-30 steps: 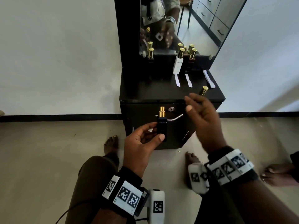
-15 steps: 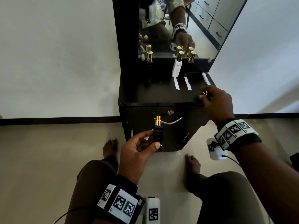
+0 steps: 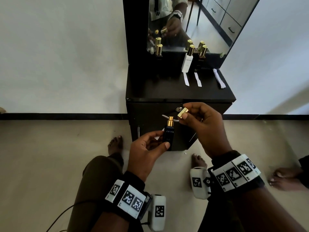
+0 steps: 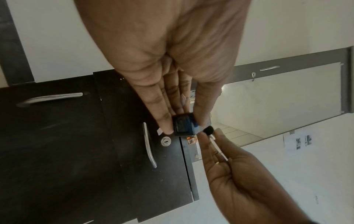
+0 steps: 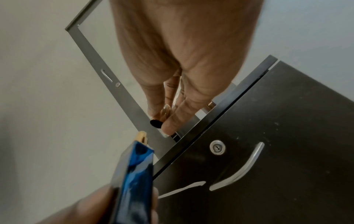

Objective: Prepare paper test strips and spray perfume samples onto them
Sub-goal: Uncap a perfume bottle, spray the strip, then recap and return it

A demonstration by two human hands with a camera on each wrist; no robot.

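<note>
- Left hand (image 3: 147, 148): grip grasping the dark blue perfume bottle (image 3: 168, 134) between thumb and fingers, upright, in front of the cabinet door. Its gold spray nozzle (image 3: 170, 121) is bare. Position matches the frame half a second ago.
- Right hand (image 3: 203, 129): grip pinching a gold cap (image 3: 182, 112) between thumb and fingertips, just above and to the right of the nozzle, not touching it. Half a second ago this hand was at the right front edge of the worktop, over the cap; it has since come back toward the bottle with the cap in it.
- Black cabinet (image 3: 150, 124): door with a curved metal handle and a round lock (image 3: 179, 108).
- Worktop (image 3: 150, 87): three white paper strips lie flat, two side by side (image 3: 186, 78) (image 3: 197, 79) and one (image 3: 219, 80) near the right edge.
- At the back, a white bottle (image 3: 187, 61) with a gold cap stands upright; two dark bottles with gold caps (image 3: 158, 50) (image 3: 202, 52) flank it.
- Mirror (image 3: 209, 22) behind, reflecting the hands and drawers.
- Pale walls, black skirting, beige floor (image 3: 50, 164).
</note>
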